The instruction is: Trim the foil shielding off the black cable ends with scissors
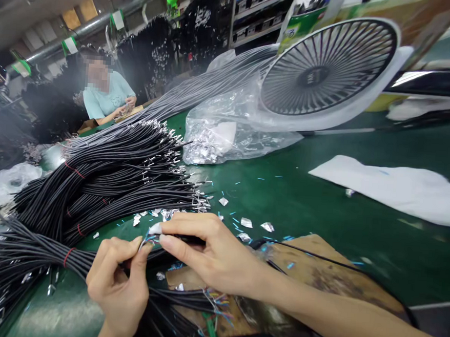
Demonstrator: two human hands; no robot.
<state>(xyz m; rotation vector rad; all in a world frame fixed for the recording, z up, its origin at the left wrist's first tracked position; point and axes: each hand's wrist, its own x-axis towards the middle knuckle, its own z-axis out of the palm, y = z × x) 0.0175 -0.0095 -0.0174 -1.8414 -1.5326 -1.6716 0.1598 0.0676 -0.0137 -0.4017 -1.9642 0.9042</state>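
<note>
My left hand (119,284) is closed, with thumb and index finger pinching the thin coloured wires (149,239) at the end of a cable. From the right, my right hand (211,252) meets it, thumb and index finger closed at the same wires. A white covering sits on that index fingertip. Something dark (189,239) shows between the right thumb and index finger; its kind is hidden. Below my hands lie black cables (189,297) with coloured wire ends spread out.
Bundles of black cables (105,175) tied with red bands lie left on the green table (285,188). Foil scraps (246,223) and blue bits litter it. A worn wooden board (318,262), a plastic bag (227,138), a fan (328,68) and white sheet (393,188) are right. A co-worker (109,91) sits behind.
</note>
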